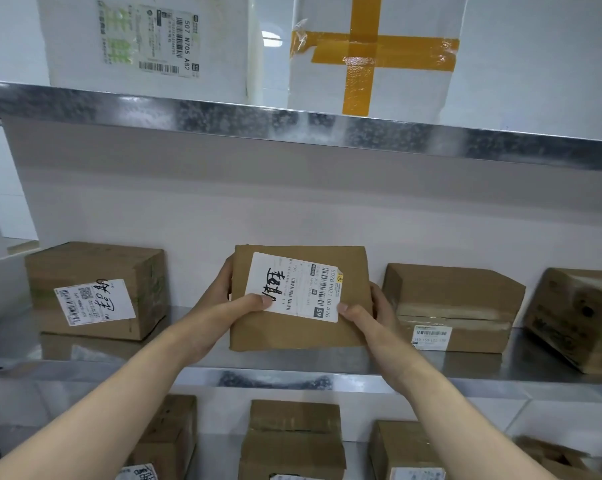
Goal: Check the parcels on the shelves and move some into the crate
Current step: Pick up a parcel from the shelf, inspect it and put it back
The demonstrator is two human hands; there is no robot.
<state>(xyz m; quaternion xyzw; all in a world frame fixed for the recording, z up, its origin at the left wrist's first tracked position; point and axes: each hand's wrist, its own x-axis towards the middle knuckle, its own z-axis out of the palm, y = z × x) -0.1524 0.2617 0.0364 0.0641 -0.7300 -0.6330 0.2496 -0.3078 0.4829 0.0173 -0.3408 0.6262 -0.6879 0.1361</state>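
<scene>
White wall behind, galvanised metal shelves [195, 355] in tiers, brown cartons spaced along each. At the middle tier the flat brown cardboard parcel [292, 332] is tipped up, its white shipping label [292, 285] facing the camera. Whether its lower edge rests on the shelf is hard to tell.

The left hand [219, 303] grips the parcel's left side, thumb on the label's lower corner, fingers behind. The right hand [372, 317] clasps the right side the same way. Both forearms reach up and in from below.

For a clean check, the thumbs should slide off the print and the face stay square to the eyes. If it is picked, it wants a level two-handed draw straight back, clear of the taped brown box [455, 296] on its right. No crate in view.
</scene>
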